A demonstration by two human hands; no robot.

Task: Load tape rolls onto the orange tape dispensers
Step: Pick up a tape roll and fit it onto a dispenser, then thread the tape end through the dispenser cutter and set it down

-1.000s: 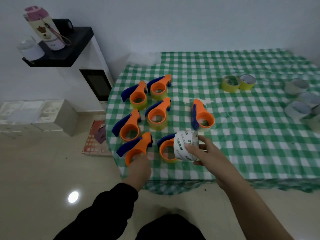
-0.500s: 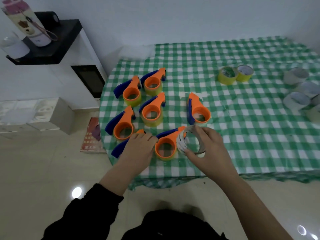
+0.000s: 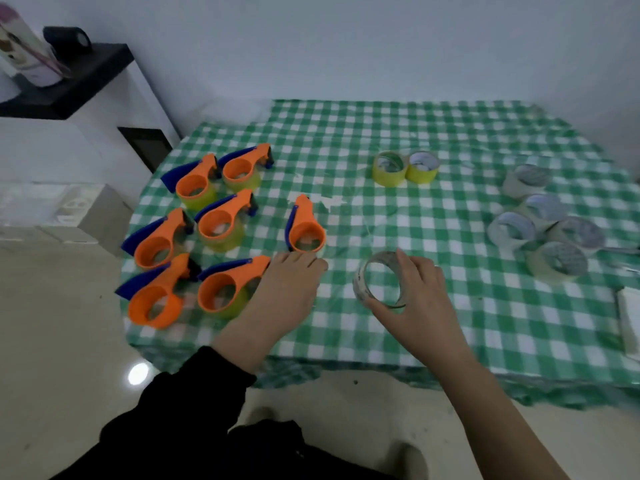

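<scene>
The dispensers (image 3: 228,292) by the left edge of the tabletop (image 3: 450,133) are moulded in smooth, faintly shiny orange plastic, with blue plastic parts. The clear roll of tape (image 3: 362,289) near the front edge is glossy film. The checked cloth (image 3: 450,323) is smooth, with a faint sheen. The floor (image 3: 69,341) is polished and reflective. The black sleeve (image 3: 194,386) is matt fabric.

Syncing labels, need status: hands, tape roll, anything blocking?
Left hand open, flat on the cloth beside the near dispenser. Right hand grips clear tape roll, not yet on a dispenser. Left hand sits between roll and that dispenser.
</scene>
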